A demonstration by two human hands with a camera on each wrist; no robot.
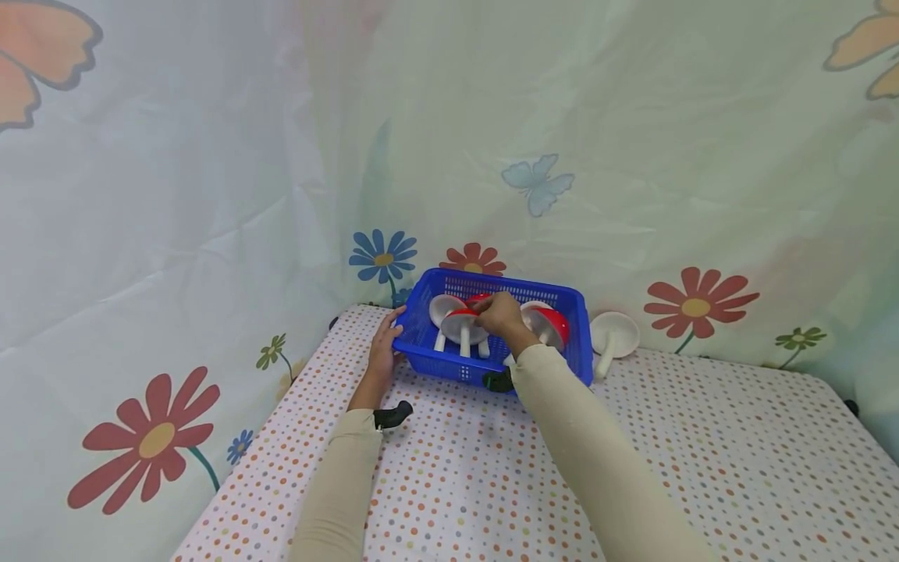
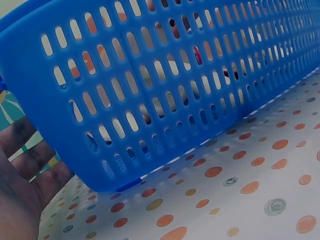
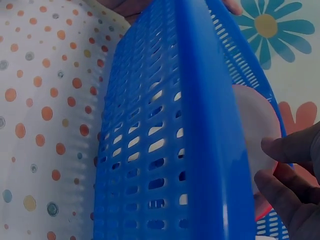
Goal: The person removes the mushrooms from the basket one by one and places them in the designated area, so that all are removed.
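A blue plastic basket holds several ladles, red outside and white inside, with white handles. My right hand reaches over its near side and pinches the rim of one ladle. In the right wrist view the thumb and fingers close on the edge of that ladle's white bowl, partly hidden by the basket rim. My left hand rests against the basket's left end. The left wrist view shows the fingers reaching out straight along that end wall. The left palm is mostly out of frame.
Another white ladle leans outside the basket's right end, against the backdrop. More ladles, one with a red bowl, lie in the basket's right part. A dotted cloth covers the table. The printed curtain stands right behind the basket.
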